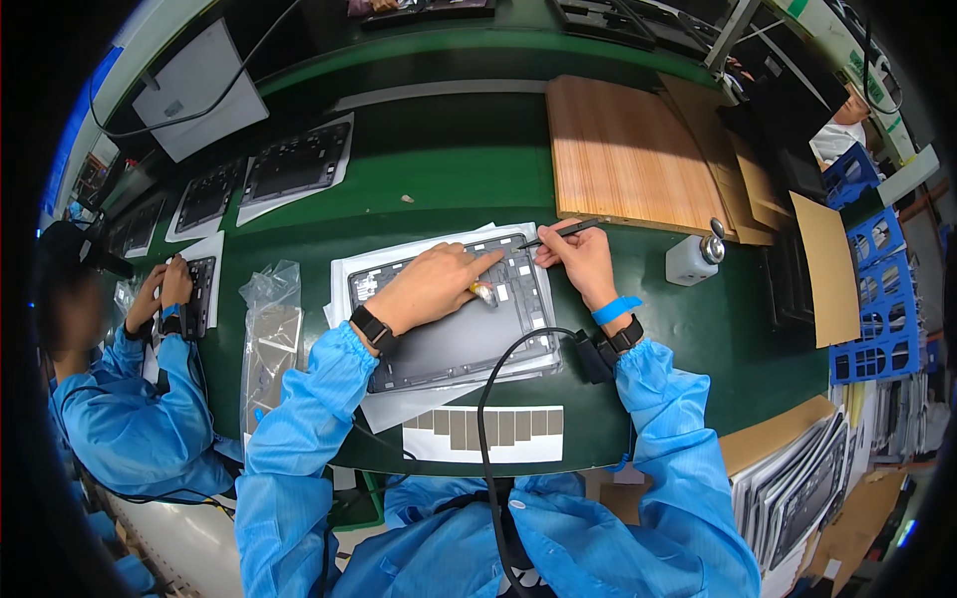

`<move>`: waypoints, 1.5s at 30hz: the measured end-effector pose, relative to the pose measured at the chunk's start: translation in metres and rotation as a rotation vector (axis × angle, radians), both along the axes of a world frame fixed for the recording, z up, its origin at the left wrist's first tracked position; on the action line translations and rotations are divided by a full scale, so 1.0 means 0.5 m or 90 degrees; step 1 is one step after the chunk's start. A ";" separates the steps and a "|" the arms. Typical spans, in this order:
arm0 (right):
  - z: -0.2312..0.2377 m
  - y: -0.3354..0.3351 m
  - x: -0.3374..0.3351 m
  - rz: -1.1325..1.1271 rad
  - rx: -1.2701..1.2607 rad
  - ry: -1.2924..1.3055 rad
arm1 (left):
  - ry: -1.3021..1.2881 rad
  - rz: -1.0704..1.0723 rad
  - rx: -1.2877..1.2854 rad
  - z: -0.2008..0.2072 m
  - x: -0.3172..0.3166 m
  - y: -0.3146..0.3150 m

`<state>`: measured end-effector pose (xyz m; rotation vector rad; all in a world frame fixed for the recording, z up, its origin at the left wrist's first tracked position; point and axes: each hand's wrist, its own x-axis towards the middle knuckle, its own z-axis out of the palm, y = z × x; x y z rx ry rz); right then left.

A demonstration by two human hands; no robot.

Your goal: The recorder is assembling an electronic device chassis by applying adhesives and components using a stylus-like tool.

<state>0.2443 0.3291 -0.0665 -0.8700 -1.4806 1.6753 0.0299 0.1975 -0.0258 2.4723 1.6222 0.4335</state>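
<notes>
The right hand [582,261] is clamped on 1 slim black tool [571,229], tip near the upper right corner of the dark panel [444,344]. The left hand [429,287] lies over the panel, forefinger outstretched; I cannot tell whether it grips anything. The panel sits on white sheets [392,409] on the green table [658,344].

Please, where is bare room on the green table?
The green table is bare in front of the white bottle, and between the wooden board and dark panels. Crowded: around the grey panel, left hand and right hand.
</notes>
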 end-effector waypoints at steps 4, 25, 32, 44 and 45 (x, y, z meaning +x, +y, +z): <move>0.000 -0.002 -0.003 -0.004 0.017 -0.010 | 0.006 0.012 -0.006 0.014 0.008 0.000; 0.048 -0.072 0.061 -0.104 0.449 -0.291 | -0.113 0.154 0.056 0.082 0.010 -0.096; 0.069 -0.164 0.028 -0.126 0.478 -0.478 | -0.183 0.522 0.055 0.063 -0.032 -0.376; 0.008 -0.133 -0.004 -0.231 0.433 -0.437 | -0.286 0.585 0.030 -0.004 -0.064 -0.323; 0.011 -0.137 -0.012 -0.226 0.399 -0.411 | -0.279 0.605 0.044 -0.008 -0.073 -0.312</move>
